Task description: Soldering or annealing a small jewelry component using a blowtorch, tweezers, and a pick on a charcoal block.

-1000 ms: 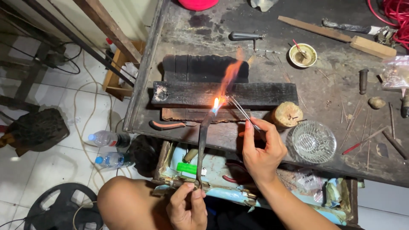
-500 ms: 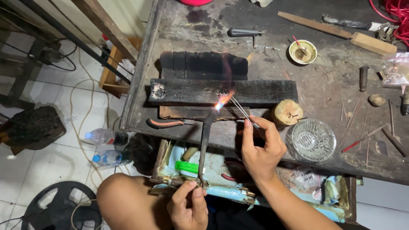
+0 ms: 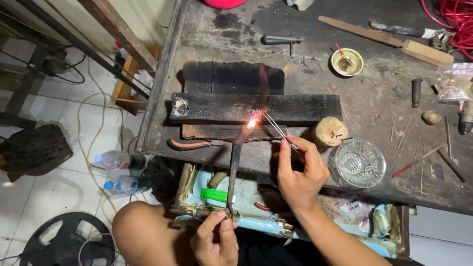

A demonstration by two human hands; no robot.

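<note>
- Right hand [image 3: 299, 175] pinches thin tweezers [image 3: 280, 131], tips at the flame [image 3: 253, 121] on the charred block [image 3: 295, 107].
- Left hand [image 3: 215, 241] is closed around the torch [image 3: 233, 167] base.
- The hands work at the bench's [image 3: 236, 157] near edge; bare wood lies beside the block.
- Glass dish [image 3: 359, 163] near right.
- Two bottles [image 3: 118, 172] stand on the floor.
</note>
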